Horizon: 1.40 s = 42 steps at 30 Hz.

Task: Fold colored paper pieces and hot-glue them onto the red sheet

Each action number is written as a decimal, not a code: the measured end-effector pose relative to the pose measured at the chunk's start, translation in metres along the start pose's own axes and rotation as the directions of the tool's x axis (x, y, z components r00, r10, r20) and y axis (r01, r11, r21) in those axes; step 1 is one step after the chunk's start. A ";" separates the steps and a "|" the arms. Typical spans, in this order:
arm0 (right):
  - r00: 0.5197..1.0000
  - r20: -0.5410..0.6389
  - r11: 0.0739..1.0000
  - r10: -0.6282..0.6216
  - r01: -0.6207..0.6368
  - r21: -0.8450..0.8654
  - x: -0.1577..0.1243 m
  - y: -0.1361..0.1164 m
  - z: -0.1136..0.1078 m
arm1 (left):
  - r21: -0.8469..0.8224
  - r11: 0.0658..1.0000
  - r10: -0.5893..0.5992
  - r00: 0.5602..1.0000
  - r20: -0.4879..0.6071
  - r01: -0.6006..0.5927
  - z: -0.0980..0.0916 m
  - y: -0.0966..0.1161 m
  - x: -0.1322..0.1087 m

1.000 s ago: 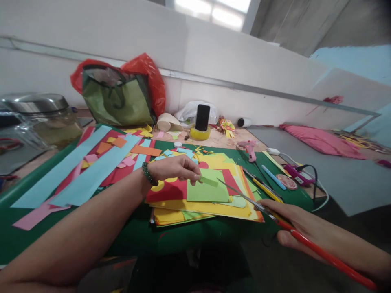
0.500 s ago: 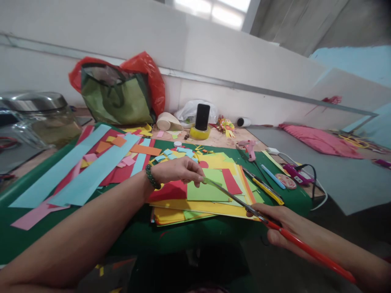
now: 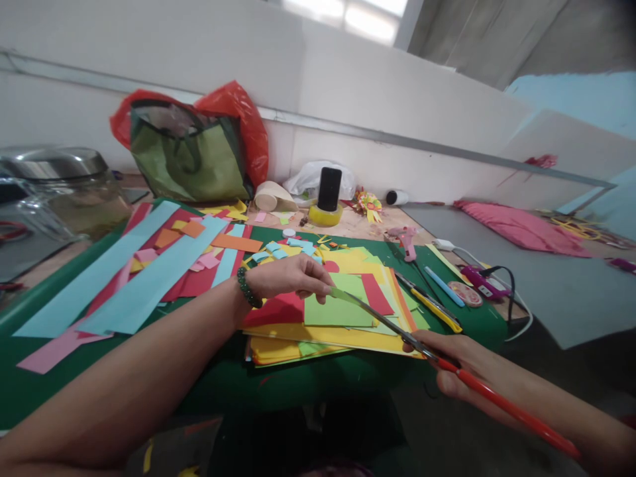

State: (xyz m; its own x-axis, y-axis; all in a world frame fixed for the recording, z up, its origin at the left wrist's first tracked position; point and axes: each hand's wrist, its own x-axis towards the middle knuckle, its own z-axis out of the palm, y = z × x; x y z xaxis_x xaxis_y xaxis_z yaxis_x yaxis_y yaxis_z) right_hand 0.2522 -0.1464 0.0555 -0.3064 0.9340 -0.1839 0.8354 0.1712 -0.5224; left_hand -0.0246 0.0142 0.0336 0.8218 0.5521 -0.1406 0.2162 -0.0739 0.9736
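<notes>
Head view: a green paper strip (image 3: 341,294), five o'clock of centre, is pinched by the left hand (image 3: 303,275), which could be nicked if the red-handled scissors (image 3: 477,385), clasped by the right hand (image 3: 470,351) at four o'clock, are pushed too far.

pass: front edge of green mat (image 3: 223,384) | obstacles: scissors (image 3: 470,381) over paper stack (image 3: 318,336), phone (image 3: 330,189) behind

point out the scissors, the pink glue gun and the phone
Scissors (image 3: 489,395): head view, on the red handle.
Pink glue gun (image 3: 409,249): head view, on its grip.
Phone (image 3: 330,189): head view, middle of its dark screen.
</notes>
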 end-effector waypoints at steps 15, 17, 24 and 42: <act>1.000 -0.002 1.000 -0.002 0.002 0.008 0.002 0.001 0.003 | -0.034 0.999 0.001 1.000 -0.025 -0.002 0.004 -0.001 0.001; 1.000 -0.005 1.000 -0.002 0.002 0.019 0.003 0.000 0.003 | -0.038 0.999 0.006 1.000 -0.024 -0.007 0.003 -0.002 0.001; 1.000 -0.007 1.000 -0.010 0.010 0.027 0.003 0.004 0.004 | -0.033 0.999 0.014 1.000 -0.006 -0.014 0.002 -0.004 0.002; 1.000 0.027 1.000 -0.015 0.015 -0.002 0.006 0.005 0.004 | -0.029 1.000 -0.008 1.000 -0.015 0.008 0.004 -0.005 0.003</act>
State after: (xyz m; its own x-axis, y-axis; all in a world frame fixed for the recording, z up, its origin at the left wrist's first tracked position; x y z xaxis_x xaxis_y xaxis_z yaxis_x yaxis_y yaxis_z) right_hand 0.2529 -0.1415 0.0487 -0.3309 0.9224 -0.1991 0.8315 0.1853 -0.5237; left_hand -0.0217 0.0132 0.0273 0.8118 0.5654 -0.1460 0.2075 -0.0455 0.9772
